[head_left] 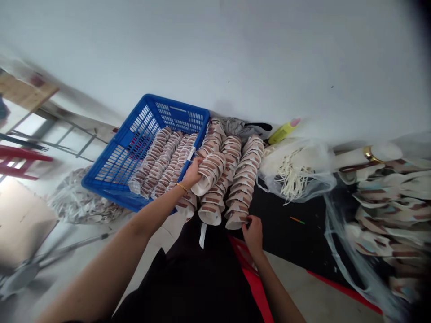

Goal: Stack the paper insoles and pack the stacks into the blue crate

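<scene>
My left hand (192,174) is closed on the side of a short stack of nested brown-and-white cup-shaped fabric pieces (212,170). This short stack lies on top of longer stacks of the same pieces. My right hand (253,233) has its fingers closed at the rim of the nearest piece in the right-hand long stack (245,184). Another long stack (213,208) runs beside it, its wide end facing me. Part of a further stack (186,205) shows below my left wrist.
A blue plastic crate (111,193) at left holds several wrapped stacks. Right of the stacks, a clear bag holds cream strips (292,177). A yellow-green cutter (282,133), a small pencil-like stick (297,220) and piled fabric pieces (393,202) are on the black table (283,220).
</scene>
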`<state>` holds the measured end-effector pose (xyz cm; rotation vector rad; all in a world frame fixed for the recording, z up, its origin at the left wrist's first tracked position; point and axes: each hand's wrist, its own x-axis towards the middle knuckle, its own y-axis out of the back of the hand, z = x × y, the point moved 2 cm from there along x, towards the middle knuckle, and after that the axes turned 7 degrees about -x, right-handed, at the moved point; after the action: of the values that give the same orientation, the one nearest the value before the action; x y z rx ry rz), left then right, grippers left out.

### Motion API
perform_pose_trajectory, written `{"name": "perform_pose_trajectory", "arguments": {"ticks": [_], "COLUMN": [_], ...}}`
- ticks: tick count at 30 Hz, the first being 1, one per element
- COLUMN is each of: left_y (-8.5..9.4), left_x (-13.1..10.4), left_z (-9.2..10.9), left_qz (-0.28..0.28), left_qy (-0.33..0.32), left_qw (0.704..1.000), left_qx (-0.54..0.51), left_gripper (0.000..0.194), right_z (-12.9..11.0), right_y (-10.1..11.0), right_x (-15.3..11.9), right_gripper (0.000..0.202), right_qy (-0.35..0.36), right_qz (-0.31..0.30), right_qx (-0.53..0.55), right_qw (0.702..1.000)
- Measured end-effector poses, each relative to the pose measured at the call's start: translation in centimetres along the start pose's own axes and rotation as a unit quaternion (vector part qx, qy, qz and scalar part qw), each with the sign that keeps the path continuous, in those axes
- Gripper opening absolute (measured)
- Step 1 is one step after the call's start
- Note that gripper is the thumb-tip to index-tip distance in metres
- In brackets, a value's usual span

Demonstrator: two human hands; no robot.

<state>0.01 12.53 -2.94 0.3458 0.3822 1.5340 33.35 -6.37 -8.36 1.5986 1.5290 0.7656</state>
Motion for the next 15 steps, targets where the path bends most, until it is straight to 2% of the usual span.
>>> {"name": "perform_pose_trajectory", "arguments": {"ticks": [7,15], "left_y": [-0.01,-0.04], "left_x": [-0.11,-0.11], "left_z": [-0.21,0.20], "left_qz": [0.006,-0.006], "left_qy": [0.012,0.010], "left_qw": [0.999,0.998], "left_qx": [0.042,0.057], "left_gripper": [0.028,0.024], "right_z": [0.59,0.86], "right_y": [-0.21,-0.17], "right_x": [0.25,0.49], "right_gripper": [0.023,0.024], "right_qy": [0.000,0.004], "right_qz": [-0.008,-0.024], "right_qx": [0.010,0.024], "right_qw": [1.000,0.999]}}
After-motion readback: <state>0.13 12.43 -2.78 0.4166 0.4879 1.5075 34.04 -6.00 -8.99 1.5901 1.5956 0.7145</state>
